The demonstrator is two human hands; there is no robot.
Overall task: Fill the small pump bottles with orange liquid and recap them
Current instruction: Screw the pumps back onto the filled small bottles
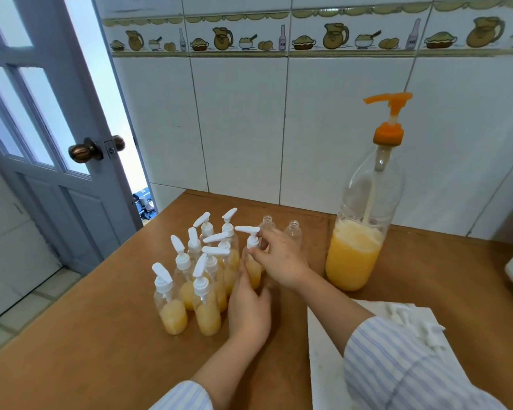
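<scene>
From my feed, the left hand [247,309] is wrapped around a small pump bottle [253,272] with orange liquid, standing on the wooden table [101,350]. The right hand [282,258] pinches the white pump cap [251,236] at its collar on that bottle's neck. Filled, capped bottles [202,279] cluster just left. Two empty open bottles [292,230] stand behind; the big orange dispenser bottle [360,220] is off right.

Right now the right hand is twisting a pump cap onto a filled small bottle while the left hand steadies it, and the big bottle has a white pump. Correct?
Not quite: the head view shows the big bottle has an orange pump, not white. The rest holds: right hand on the pump cap, left hand steadying the small bottle.
</scene>
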